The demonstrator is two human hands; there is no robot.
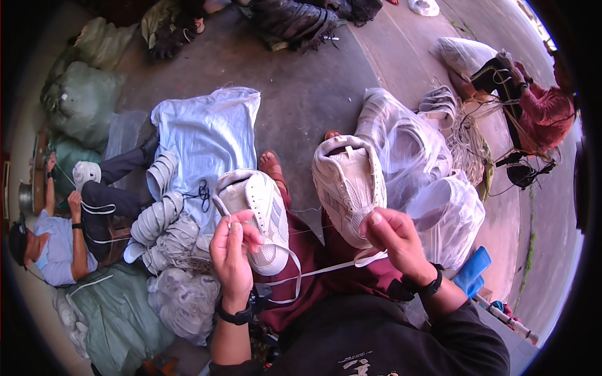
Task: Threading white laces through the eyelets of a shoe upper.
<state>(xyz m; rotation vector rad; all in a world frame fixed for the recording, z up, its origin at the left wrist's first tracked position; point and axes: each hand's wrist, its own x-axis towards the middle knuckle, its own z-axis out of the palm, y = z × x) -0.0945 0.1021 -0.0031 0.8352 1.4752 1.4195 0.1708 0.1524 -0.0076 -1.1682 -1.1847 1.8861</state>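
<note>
Two white lace-up sneakers rest on my thighs, toes toward me: the left sneaker point(271, 216) and the right sneaker point(348, 178). My left hand point(233, 254) is closed in a pinch beside the left sneaker, a bit of white lace at its fingertips. Over the toe of the right sneaker, my right hand point(396, 241) is also pinched closed; its fingers partly hide what they hold, which looks like lace. A white shoelace point(332, 268) loops below the left sneaker and crosses my lap to the right hand. A thin strand stretches between the hands.
Several white sneakers point(164, 216) are stacked at left beside a pale blue sack point(207, 128). Clear plastic bags of sneakers point(442, 216) lie at right. A seated person point(63, 241) works with a shoe at far left; another point(545, 113) sits at far right near hanging laces point(470, 135).
</note>
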